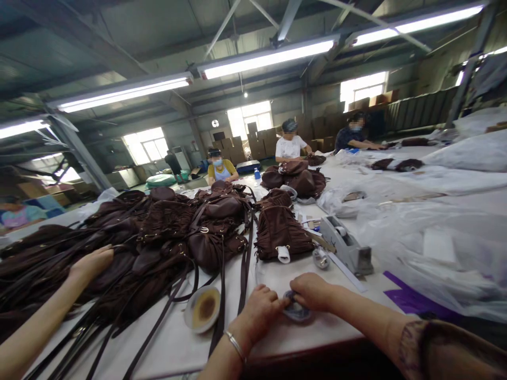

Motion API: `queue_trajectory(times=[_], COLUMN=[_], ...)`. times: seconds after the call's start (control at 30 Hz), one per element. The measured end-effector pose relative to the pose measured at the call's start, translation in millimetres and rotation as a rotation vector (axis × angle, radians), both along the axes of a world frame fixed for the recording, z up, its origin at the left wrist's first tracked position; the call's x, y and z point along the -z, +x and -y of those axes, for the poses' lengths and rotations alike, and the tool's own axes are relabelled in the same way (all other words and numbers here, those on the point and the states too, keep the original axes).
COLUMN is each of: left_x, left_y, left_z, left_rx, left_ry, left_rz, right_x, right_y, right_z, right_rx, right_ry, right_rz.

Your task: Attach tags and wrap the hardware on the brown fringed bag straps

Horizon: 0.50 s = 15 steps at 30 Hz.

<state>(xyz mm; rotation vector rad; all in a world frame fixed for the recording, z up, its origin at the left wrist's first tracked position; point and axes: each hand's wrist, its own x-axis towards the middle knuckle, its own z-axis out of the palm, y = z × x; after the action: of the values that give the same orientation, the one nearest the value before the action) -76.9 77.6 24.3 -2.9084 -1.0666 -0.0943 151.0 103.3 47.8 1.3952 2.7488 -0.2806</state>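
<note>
At lower centre of the frame, I see both hands meet over a small round bluish object, seemingly a roll of clear tape [296, 311], lying on the white worktable [174, 343] close to its near edge. My right hand [312, 290] has its fingers curled down over the top of the roll, gripping it; my left hand [261, 311], a thin silver bangle [235, 345] on its wrist, pinches the roll's left edge with fingers bent. How tightly either hand grips I cannot tell, since the fingertips are hidden.

Just left of the hands sits a flat white disc with a brown centre [203, 309], crossed by long dark brown straps [222, 295]. Behind it, filling the left and centre of the frame, lies a heap of dark brown suede fringed bags [178, 232]. One fringed bag [282, 232] lies apart, just above my hands, a white tag at its lower edge. To its right stands a grey tape dispenser [345, 245], and beyond that, crumpled clear plastic bags [435, 232] spread across the right side, a purple sheet [412, 298] beneath them.

At far left another person's hand [92, 262] rests open on the heap. Three seated workers [291, 142] appear at the table's far end, upper centre, under strip lights
</note>
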Motion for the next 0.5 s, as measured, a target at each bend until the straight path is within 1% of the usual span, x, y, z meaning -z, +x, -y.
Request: queue_trajectory(times=[0.1,0.2,0.37,0.43,0.5], left_x=[-8.5,-16.6,-26.7,-27.8,-27.6], left_y=[-23,-34,-37,-36,-34], left_z=[-28,-53,-86,-95,-101], left_rx=[-0.059,-0.104,-0.176,-0.248,-0.348], left_ry=[-0.036,-0.055,-0.067,-0.048,-0.022], left_rz=[-0.05,-0.062,-0.047,-0.021,0.013], right_x=[2.2,5.1,7.6,7.2,6.4], right_y=[-1,-2,-1,-1,-1], right_z=[0,1,1,1,2], right_rx=[-0.026,-0.034,-0.043,-0.053,-0.062], right_ry=[0.02,0.034,0.047,0.051,0.055], right_rz=[0.003,0.005,0.004,0.002,0.003])
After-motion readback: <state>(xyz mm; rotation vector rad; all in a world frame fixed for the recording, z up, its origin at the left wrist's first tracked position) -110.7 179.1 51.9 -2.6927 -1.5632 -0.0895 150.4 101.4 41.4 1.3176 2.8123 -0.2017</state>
